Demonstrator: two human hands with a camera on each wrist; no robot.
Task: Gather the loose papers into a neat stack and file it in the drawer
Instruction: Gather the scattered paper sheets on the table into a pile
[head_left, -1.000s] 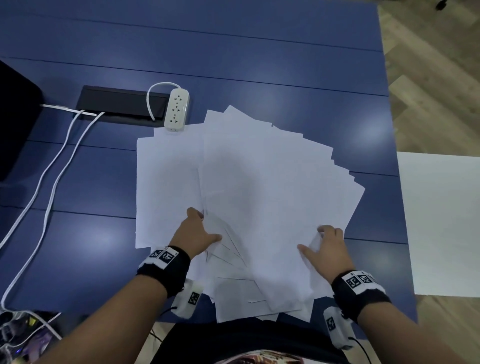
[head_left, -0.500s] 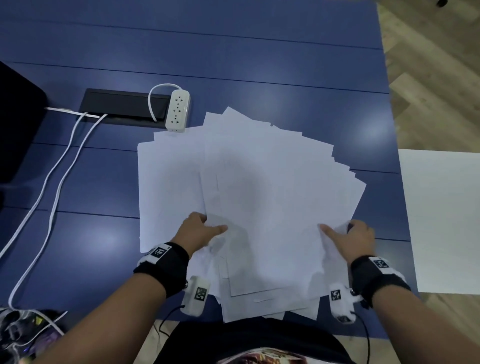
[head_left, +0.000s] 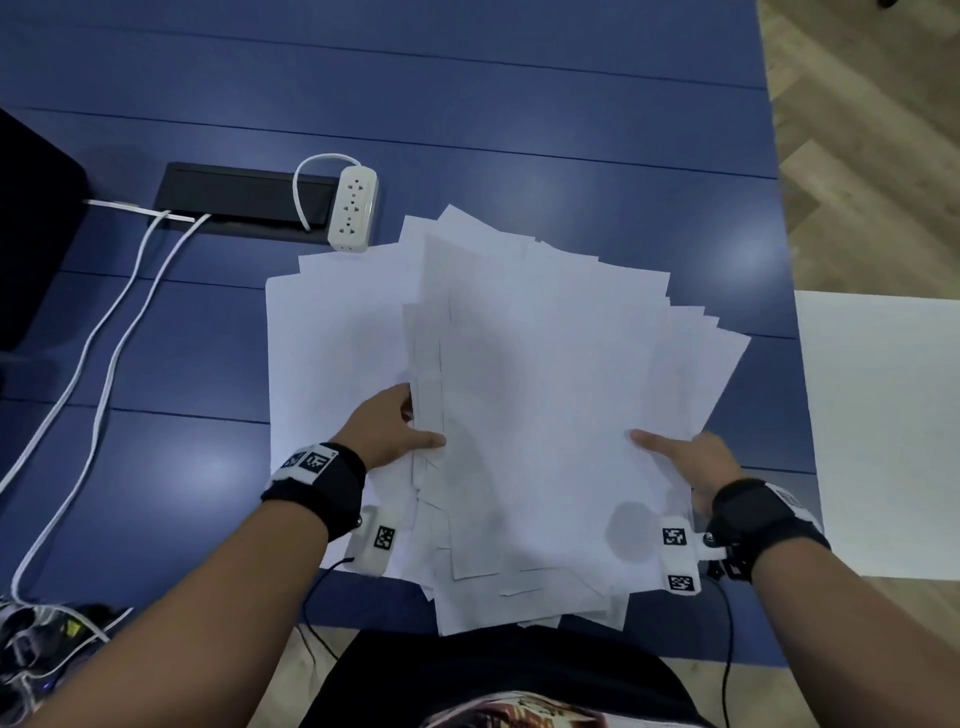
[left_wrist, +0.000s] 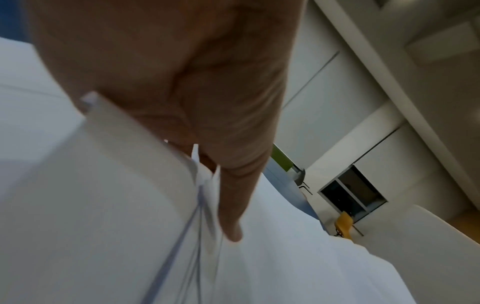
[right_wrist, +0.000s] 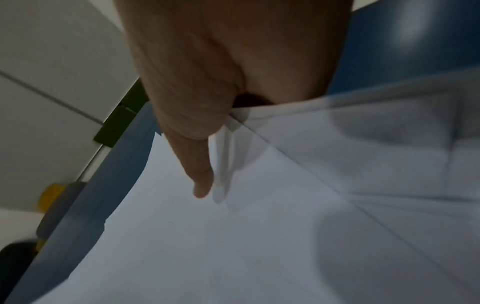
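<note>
Pinching the fanned papers (head_left: 540, 395) at both side edges, left hand (head_left: 387, 428) and right hand (head_left: 696, 462) each with thumb on top and fingers tucked under, likely to square the sheets. Lying on the blue desk (head_left: 467, 104), just in front of the power strip (head_left: 354, 209). Showing no drawer.

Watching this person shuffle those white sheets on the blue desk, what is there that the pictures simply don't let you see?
- Fingers of the left hand and right hand: tucked under the papers in the head view, only the thumbs show.
- Number of sheets: overlapping, uncountable.
- Any writing on the sheets: none readable; the wrist views are blurred.
- The drawer: in no view.
- Black object: cut off by the head view's left edge.
</note>
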